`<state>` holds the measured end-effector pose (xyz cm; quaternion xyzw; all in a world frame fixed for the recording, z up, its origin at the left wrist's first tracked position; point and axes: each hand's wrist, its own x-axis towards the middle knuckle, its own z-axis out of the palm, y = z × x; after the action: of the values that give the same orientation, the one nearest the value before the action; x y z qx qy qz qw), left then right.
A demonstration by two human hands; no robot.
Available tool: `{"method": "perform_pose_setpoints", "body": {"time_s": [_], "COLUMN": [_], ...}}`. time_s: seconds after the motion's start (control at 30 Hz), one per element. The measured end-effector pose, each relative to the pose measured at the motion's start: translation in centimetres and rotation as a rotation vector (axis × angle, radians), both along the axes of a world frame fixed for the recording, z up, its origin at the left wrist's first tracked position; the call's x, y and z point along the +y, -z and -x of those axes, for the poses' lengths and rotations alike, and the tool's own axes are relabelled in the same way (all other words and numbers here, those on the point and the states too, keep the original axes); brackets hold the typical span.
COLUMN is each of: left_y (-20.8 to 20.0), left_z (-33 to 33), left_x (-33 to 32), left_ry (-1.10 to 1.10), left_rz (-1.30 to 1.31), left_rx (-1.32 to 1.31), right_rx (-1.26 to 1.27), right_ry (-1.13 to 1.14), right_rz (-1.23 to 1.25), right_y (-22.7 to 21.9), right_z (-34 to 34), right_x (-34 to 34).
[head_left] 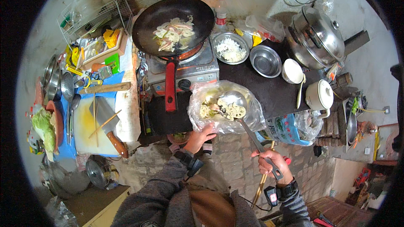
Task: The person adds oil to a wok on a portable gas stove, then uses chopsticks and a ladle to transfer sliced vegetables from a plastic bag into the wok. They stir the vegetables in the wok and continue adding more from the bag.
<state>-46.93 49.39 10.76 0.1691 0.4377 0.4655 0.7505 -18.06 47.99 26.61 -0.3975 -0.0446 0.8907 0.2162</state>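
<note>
My left hand (199,137) grips the near edge of a clear plastic bag (202,120) that lies on the dark counter and holds sliced lotus root (223,109). My right hand (271,162) holds the handle of a long metal ladle (234,101) together with a pair of wooden chopsticks (261,185) that point down toward the floor. The ladle's bowl rests inside the bag with lotus slices in it. Beyond the bag, a black wok (173,21) with a red handle (170,86) sits on a small stove (198,65) and contains pale sliced food.
On the dark counter (269,88) stand a steel bowl of chopped white bits (230,48), an empty steel bowl (265,61), a white cup (292,71), a white lidded pot (319,94) and a big steel pot (315,38). To the left lie a cleaver (107,122) on a cutting board (90,128), and cabbage (43,128).
</note>
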Motion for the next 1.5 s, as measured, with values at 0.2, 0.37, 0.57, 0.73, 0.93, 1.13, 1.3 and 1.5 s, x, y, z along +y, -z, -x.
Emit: {"method": "perform_pose_setpoints", "body": {"time_s": [0.2,0.37,0.57,0.73,0.93,1.13,1.3,1.5], "left_y": [-0.9,-2.0,-2.7,-2.9,-3.3,-3.7,-3.5,-4.0], "left_z": [0.6,0.6,1.1,1.7,2.9,3.0,3.0,3.2], "left_x": [-0.1,0.2,0.4,0.1,-0.5,-0.3,-0.3,1.9], "left_ry": [0.068,0.076,0.181,0.214,0.215,0.227,0.113,-0.285], "left_rz": [-0.02,0.027,0.072,0.077,0.057,0.07,0.165,0.051], "left_rx": [0.053,0.089,0.157,0.253,0.326,0.282,0.15,0.615], "right_rx": [-0.125,-0.001,-0.116,-0.642,-1.519,-0.945,-0.578,-0.935], "right_ry": [-0.021,0.035,-0.155,-0.456,-0.613,-0.45,-0.275,-0.253], "right_rz": [-0.012,-0.091,-0.54,-1.039,-1.706,-1.22,-1.05,-0.765], "right_y": [-6.4,-11.6,-13.1,-10.2,-6.6,-8.5,-9.8,-7.2], "right_z": [0.7,3.6,11.0,22.4,29.1,24.3,14.3,3.2], "right_x": [0.1,1.8,11.1,20.1,21.6,21.7,15.4,0.3]}}
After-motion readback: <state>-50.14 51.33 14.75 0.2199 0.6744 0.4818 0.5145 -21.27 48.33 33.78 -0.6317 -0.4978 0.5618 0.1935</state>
